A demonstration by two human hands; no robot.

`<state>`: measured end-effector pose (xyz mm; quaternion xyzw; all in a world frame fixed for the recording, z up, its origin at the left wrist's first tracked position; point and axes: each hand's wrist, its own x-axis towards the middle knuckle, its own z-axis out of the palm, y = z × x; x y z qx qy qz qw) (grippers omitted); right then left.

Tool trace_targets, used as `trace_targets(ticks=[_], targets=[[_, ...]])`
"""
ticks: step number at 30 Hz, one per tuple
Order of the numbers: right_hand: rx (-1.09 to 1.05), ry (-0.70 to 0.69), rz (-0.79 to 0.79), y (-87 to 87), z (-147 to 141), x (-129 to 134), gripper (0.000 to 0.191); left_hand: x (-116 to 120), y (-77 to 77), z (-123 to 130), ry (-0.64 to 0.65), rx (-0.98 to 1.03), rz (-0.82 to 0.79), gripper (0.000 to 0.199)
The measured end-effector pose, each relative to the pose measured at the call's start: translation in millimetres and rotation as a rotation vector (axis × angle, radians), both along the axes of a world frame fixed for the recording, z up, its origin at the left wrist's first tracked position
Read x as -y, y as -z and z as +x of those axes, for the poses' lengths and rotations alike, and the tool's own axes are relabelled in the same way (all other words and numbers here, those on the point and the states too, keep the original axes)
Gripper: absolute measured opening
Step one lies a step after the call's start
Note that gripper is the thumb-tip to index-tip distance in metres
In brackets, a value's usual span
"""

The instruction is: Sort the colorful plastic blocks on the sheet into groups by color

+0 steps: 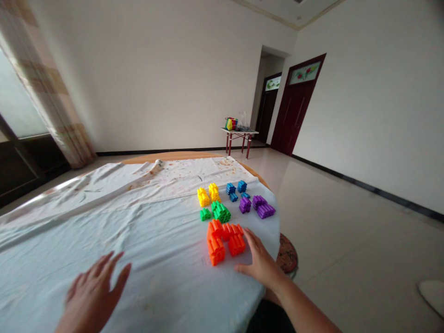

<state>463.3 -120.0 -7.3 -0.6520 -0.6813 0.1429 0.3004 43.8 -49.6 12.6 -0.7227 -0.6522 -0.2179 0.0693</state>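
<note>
Over the light blue cloth, my left hand (95, 289) has its fingers spread and holds nothing. My right hand (258, 261) is open around the right side of the orange plastic blocks (216, 249), thumb and fingers apart; whether a fingertip touches a block I cannot tell. The orange blocks are ribbed pieces grouped together. Just behind them sit green blocks (221, 212), with yellow blocks (203, 196) farther back. Purple blocks (265, 209) lie near the table's right edge, and small blue blocks (242, 186) are behind those.
A wrinkled, stained cloth (180, 173) covers the round wooden table (166, 155). A round stool (287, 254) stands beside its right edge. Across the room is a small table (239, 131) carrying a colourful bag (231, 123) and a clear plastic bag.
</note>
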Motion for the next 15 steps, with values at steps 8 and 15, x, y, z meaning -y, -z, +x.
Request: trace_targets(ticks=[8, 15], targets=[[0.072, 0.086, -0.033, 3.0, -37, -21, 0.143, 60, -11.7, 148, 0.840, 0.071, -0.035, 0.024], [0.185, 0.133, 0.019, 2.9, -82, -45, 0.129, 57, -14.1, 162, 0.861, 0.089, -0.256, 0.022]])
